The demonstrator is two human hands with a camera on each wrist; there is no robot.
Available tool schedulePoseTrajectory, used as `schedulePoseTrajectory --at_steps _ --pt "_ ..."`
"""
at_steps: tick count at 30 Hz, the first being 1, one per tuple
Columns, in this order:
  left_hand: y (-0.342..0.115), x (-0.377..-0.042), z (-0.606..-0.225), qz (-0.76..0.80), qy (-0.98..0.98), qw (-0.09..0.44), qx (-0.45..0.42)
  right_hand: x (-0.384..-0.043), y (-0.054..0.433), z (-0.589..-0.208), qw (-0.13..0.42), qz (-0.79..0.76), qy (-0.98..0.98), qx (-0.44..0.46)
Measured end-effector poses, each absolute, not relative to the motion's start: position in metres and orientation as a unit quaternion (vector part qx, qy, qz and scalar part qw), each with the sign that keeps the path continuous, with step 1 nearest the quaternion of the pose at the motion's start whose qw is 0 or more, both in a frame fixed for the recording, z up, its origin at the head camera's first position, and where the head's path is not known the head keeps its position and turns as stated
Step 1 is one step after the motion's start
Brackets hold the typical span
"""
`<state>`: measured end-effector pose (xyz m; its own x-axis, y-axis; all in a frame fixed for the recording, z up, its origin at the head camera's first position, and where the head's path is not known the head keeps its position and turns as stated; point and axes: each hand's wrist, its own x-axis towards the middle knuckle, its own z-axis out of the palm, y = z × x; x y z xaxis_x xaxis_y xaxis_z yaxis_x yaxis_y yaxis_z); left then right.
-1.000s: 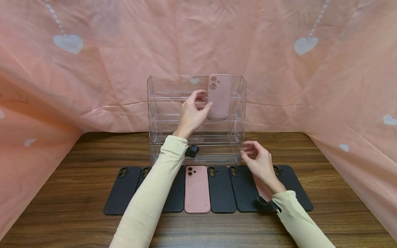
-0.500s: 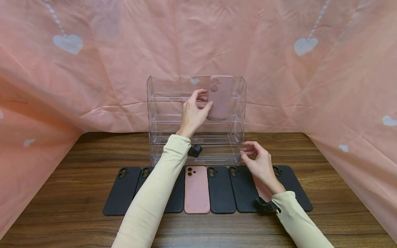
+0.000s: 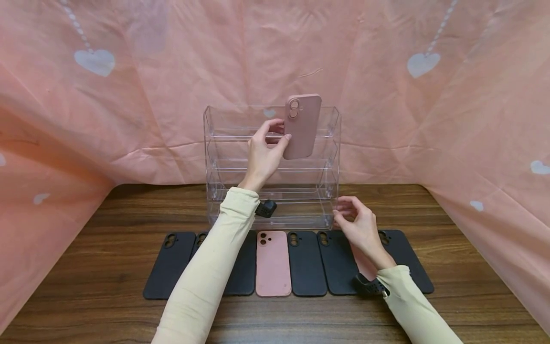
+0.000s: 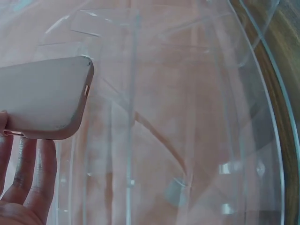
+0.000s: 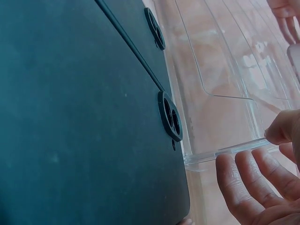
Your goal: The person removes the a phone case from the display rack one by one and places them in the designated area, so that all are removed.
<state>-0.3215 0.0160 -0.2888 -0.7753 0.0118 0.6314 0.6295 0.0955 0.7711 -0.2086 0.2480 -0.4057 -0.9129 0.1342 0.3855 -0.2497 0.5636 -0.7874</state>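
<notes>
My left hand [image 3: 264, 155] pinches a pink phone case [image 3: 302, 126] by its left edge, thumb in front and fingers behind. The case is upright, slightly tilted, in front of the upper tiers of a clear tiered acrylic rack [image 3: 275, 223], its top above the rack's top edge. In the left wrist view, the case's lower end [image 4: 47, 96] shows at the left with fingers beneath it. My right hand [image 3: 358, 227] grips the rack's lower right side; in the right wrist view, thumb and fingers [image 5: 255, 178] lie on either side of the clear side wall.
A row of phone cases lies before the rack: several black ones, such as the leftmost black case [image 3: 169, 265], and a pink case [image 3: 273, 263] mid-row. Another pink case is partly hidden under my right wrist. Pink cloth [image 3: 275, 57] hangs behind the wooden table [image 3: 107, 267].
The pink case first shifts slightly right and down, then rises, moves left and tilts, with my left hand moving along. My right hand stays at the rack's side.
</notes>
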Motion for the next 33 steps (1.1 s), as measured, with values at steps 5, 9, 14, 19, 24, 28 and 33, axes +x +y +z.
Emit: schedulePoseTrajectory --at_steps 5,9,14,19,24,28,33 --pt "0.011 -0.317 -0.283 -0.645 -0.683 0.25 -0.235 -0.208 0.248 -0.406 0.208 0.462 -0.861 0.036" --pt "0.007 -0.315 -0.282 -0.654 -0.676 0.248 -0.235 -0.208 0.249 -0.406 0.207 0.466 -0.86 0.039" --pt "0.0 -0.311 -0.284 -0.657 -0.665 0.255 -0.247 -0.208 0.248 -0.406 0.203 0.477 -0.854 0.041" --pt "-0.012 -0.304 -0.288 -0.65 -0.668 0.259 -0.254 -0.207 0.247 -0.405 0.2 0.483 -0.852 0.042" --pt "-0.029 -0.296 -0.288 -0.637 -0.683 0.257 -0.251 -0.207 0.246 -0.404 0.199 0.487 -0.849 0.044" --pt "-0.044 -0.29 -0.288 -0.627 -0.694 0.255 -0.246 -0.209 0.248 -0.404 0.207 0.48 -0.851 0.045" --pt "-0.061 -0.283 -0.292 -0.624 -0.7 0.248 -0.242 -0.209 0.25 -0.404 0.217 0.465 -0.857 0.042"
